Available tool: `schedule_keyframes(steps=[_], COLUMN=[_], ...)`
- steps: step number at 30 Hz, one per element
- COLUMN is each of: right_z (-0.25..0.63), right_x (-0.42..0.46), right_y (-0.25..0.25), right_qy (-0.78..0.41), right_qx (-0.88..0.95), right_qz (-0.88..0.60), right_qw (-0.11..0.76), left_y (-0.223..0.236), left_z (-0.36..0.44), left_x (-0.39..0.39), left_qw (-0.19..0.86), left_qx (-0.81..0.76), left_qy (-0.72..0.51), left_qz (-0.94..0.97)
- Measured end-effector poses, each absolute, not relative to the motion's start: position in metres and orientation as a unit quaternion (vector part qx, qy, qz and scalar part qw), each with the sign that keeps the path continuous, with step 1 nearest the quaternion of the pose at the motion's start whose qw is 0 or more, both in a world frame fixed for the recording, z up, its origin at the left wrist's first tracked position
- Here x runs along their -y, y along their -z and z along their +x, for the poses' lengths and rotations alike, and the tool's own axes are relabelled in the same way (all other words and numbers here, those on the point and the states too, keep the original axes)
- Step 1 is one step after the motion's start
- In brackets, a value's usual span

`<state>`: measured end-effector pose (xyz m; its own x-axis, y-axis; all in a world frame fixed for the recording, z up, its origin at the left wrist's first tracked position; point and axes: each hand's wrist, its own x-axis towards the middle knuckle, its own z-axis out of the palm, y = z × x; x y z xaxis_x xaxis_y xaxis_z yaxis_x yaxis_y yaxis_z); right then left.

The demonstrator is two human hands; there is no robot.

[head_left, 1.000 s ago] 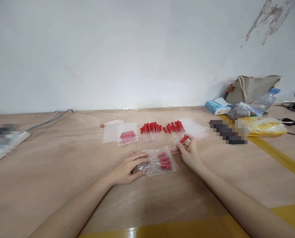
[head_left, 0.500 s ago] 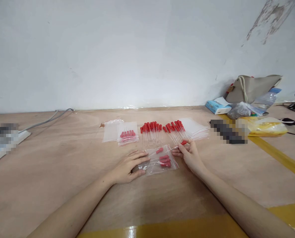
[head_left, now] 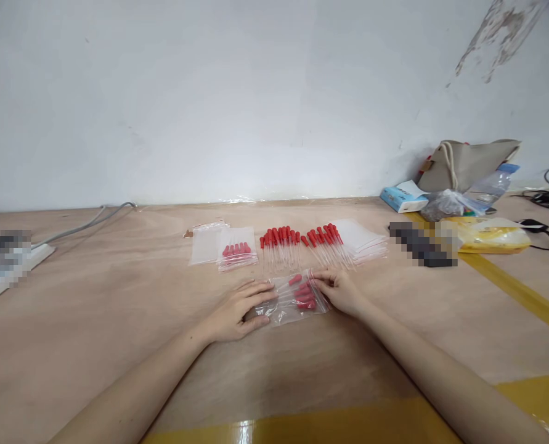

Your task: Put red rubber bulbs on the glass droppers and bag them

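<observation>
A clear zip-lock bag lies on the table between my hands, holding several glass droppers with red rubber bulbs. My left hand lies over the bag's left end, fingers stretched out and pressing it down. At the right end, by the bag's mouth, my right hand has its thumb and fingers closed on the plastic edge; its fingertips are partly hidden. Just beyond the bag lie two groups of loose droppers, a left group and a right group, bulbs pointing away from me.
A filled bag of droppers rests on flat bags at the left. More flat bags are stacked right of the loose droppers. Farther right are a tissue pack, a yellow package and a grey bag. A power strip sits far left.
My right hand has moved left and slightly down to the bag's mouth. The dropper it held is now inside the bag with the others. My left hand has stayed in place.
</observation>
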<state>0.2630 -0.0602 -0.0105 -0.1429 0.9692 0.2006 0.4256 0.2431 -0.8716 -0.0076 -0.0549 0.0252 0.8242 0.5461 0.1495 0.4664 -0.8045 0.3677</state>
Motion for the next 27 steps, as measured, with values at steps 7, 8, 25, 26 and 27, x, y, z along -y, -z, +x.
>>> schedule_keyframes(steps=[7,8,25,26,27], right_z=[0.261,0.259,0.253,0.254,0.254], right_x=[0.056,0.056,0.068,0.070,0.072], right_y=[0.011,0.013,-0.005,-0.008,-0.011], right_qy=[-0.453,-0.440,-0.566,-0.589,-0.607], right_qx=[0.596,0.590,0.525,0.527,0.517], right_qz=[-0.506,-0.521,-0.517,-0.495,-0.483], right_qw=[0.427,0.432,0.370,0.361,0.361], left_y=[-0.025,-0.025,-0.026,-0.026,-0.027], left_z=[-0.008,-0.008,-0.009,-0.009,-0.009], left_x=[0.055,0.055,0.054,0.054,0.054], left_qw=[0.160,0.159,0.201,0.213,0.228], left_qx=[-0.266,-0.266,-0.266,-0.266,-0.264], left_qy=[-0.129,-0.128,-0.135,-0.139,-0.145], left_qz=[0.942,0.942,0.933,0.930,0.926])
